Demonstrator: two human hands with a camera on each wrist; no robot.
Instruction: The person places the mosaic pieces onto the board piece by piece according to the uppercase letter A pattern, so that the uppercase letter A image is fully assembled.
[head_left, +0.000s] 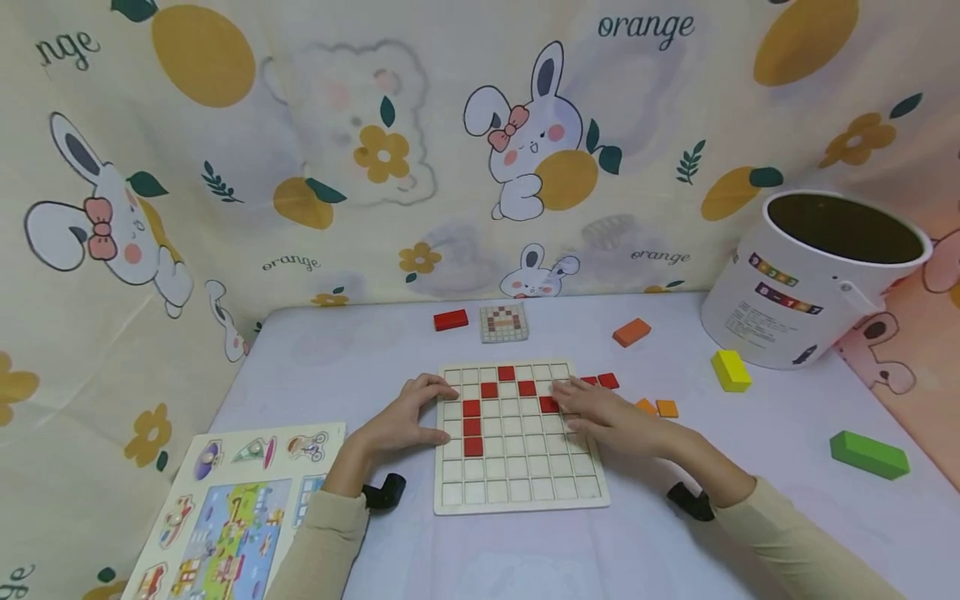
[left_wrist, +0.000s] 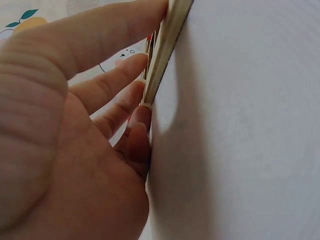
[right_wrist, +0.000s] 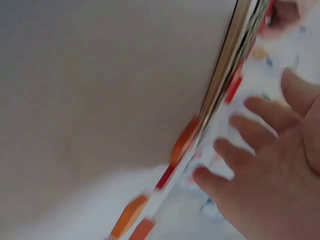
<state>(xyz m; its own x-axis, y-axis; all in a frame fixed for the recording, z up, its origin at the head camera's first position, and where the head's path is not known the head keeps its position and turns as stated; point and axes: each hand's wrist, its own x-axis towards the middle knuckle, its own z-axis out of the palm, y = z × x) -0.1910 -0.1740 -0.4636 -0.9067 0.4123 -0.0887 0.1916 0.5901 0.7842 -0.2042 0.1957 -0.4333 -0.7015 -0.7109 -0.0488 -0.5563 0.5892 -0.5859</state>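
A pale square grid board (head_left: 525, 471) lies flat on the table, with several red square tiles (head_left: 472, 427) in its cells, forming an arch-like shape. My left hand (head_left: 405, 417) rests at the board's left edge, thumb and fingertips touching it; the left wrist view shows the fingers (left_wrist: 107, 90) slightly bent against the rim. Over the right side of the board, my right hand (head_left: 611, 417) is spread with nothing held. Its fingers (right_wrist: 245, 130) appear loosely extended and apart from the board in the right wrist view. One red tile (head_left: 550, 405) lies right by its fingertips.
Loose red tiles (head_left: 608, 381) and orange tiles (head_left: 667, 408) lie right of the board. Behind are a red block (head_left: 451, 320) and a small pattern card (head_left: 504, 323). Orange (head_left: 632, 332), yellow (head_left: 731, 371) and green (head_left: 869, 454) blocks, a white bucket (head_left: 780, 292) and a picture board (head_left: 300, 500) surround it.
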